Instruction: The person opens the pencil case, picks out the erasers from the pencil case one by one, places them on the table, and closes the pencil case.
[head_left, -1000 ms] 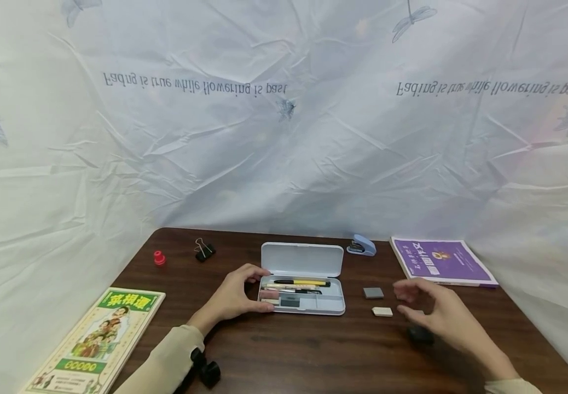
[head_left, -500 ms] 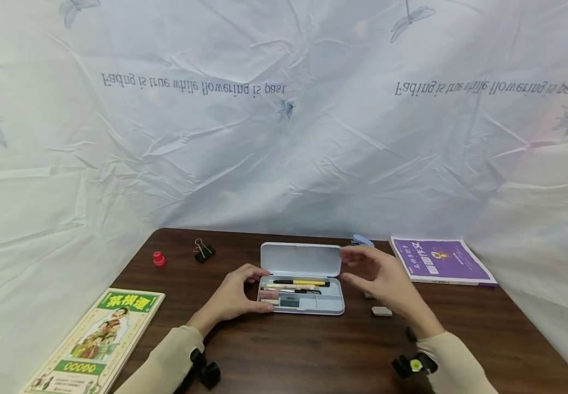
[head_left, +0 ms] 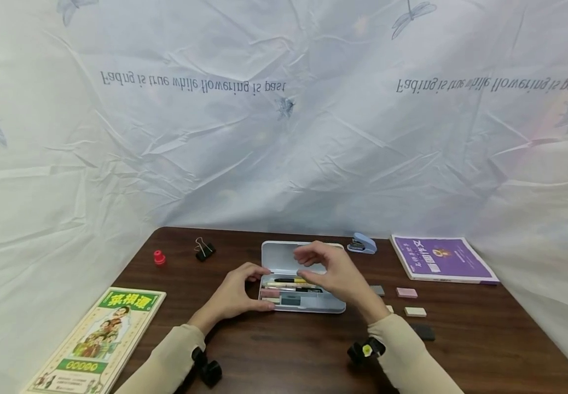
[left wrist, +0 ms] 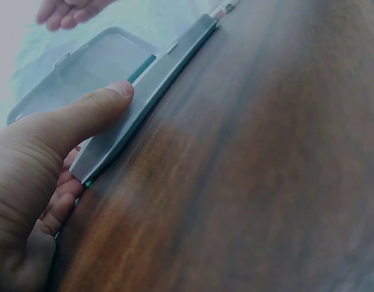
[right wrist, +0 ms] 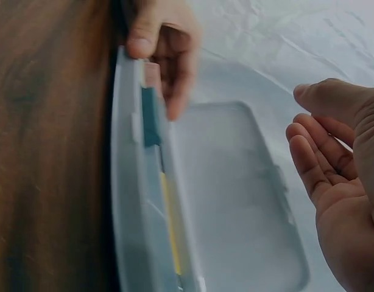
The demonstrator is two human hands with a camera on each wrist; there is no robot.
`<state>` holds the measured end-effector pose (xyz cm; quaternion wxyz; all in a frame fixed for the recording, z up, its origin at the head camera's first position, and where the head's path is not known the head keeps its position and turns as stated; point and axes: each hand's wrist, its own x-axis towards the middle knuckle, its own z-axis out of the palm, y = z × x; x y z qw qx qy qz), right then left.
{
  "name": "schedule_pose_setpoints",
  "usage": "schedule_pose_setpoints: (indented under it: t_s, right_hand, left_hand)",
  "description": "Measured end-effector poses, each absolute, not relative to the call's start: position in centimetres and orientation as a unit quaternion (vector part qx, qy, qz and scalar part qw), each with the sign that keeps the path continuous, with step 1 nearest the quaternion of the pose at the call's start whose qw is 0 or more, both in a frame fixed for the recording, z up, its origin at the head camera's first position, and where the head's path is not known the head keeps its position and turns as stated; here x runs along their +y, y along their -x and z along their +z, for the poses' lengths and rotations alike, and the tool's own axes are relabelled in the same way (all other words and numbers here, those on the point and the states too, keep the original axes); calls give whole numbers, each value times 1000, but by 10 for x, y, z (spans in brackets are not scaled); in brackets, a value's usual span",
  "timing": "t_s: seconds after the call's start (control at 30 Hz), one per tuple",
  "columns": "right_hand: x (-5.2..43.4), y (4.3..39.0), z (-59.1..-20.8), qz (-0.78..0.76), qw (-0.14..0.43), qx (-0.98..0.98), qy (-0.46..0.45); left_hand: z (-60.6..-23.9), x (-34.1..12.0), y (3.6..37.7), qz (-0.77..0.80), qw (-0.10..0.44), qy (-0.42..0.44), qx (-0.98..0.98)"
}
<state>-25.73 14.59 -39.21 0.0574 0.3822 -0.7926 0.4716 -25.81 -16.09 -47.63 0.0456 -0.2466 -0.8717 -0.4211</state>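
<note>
A pale blue pencil case lies on the table with its lid raised at the back. My left hand holds its left end, thumb on the front edge and fingers around behind. Inside are several pens, among them a yellow and black one, plus a pink eraser and a dark grey-green eraser. Above the case, in front of the lid, hovers my right hand, thumb and fingers apart with nothing between them. It hides part of the lid and pens.
Right of the case lie loose erasers: grey, pink, white and dark. Behind them are a blue stapler and a purple book. A binder clip, red piece and green-yellow book occupy the left.
My right hand has moved left, from beside the loose erasers to over the pencil case, uncovering the pink, white and dark erasers. The left hand keeps its hold on the case.
</note>
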Motion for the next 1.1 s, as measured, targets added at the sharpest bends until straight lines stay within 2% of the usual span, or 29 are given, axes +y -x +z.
schedule_pose_setpoints:
  t_s: [0.3, 0.47, 0.83, 1.1]
  right_hand:
    - [133, 261, -419, 378, -10, -825, -420]
    - [128, 261, -427, 323, -24, -846, -423]
    - [129, 257, -424, 306, -7, -854, -421]
    - [161, 254, -399, 330, 86, -836, -429]
  left_hand:
    - [-475, -161, 258, -421, 52, 251, -870]
    - [-475, -161, 257, -425, 50, 250, -869]
    - [-475, -160, 258, -429, 54, 258, -864]
    - [-475, -160, 257, -432, 52, 256, -863]
